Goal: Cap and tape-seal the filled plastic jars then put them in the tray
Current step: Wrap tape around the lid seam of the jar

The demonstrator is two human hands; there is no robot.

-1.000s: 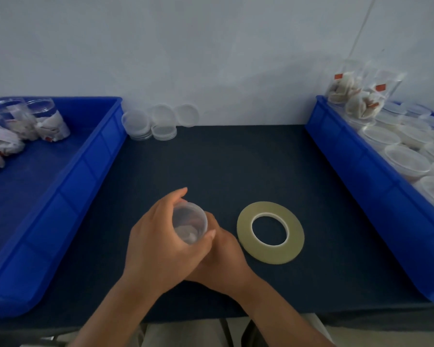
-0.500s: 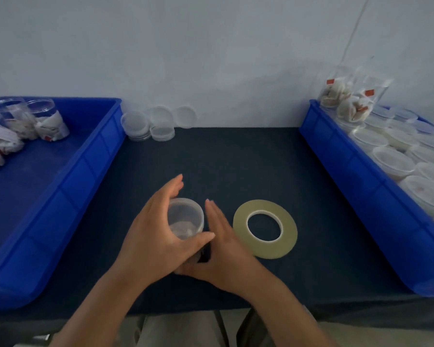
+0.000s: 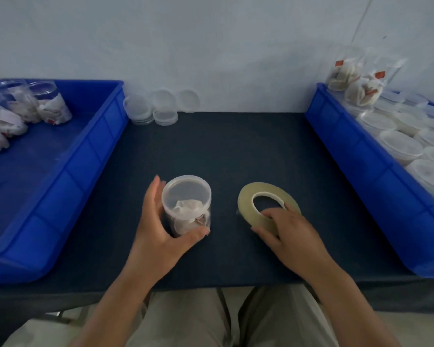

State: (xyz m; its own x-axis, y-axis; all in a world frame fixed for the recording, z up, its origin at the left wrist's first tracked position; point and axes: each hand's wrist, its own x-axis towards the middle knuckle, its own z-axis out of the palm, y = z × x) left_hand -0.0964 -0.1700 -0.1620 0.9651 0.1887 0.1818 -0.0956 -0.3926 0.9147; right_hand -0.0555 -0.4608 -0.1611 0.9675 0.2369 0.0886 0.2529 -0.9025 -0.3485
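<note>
A clear plastic jar with a lid on and white packets inside stands upright on the dark table mat. My left hand holds it, thumb at the front and fingers round the far left side. To its right lies a flat roll of yellowish tape. My right hand grips the roll's near edge, fingers on top by the hole and thumb at the outer rim. The blue tray on the left holds several capped jars lying in its far corner.
A second blue tray on the right is packed with several filled jars and packets. Loose clear lids are stacked against the back wall. The table's front edge runs just above my knees.
My right hand has left the jar and moved right onto the tape roll. The left hand keeps hold of the jar, which now stands upright on the mat.
</note>
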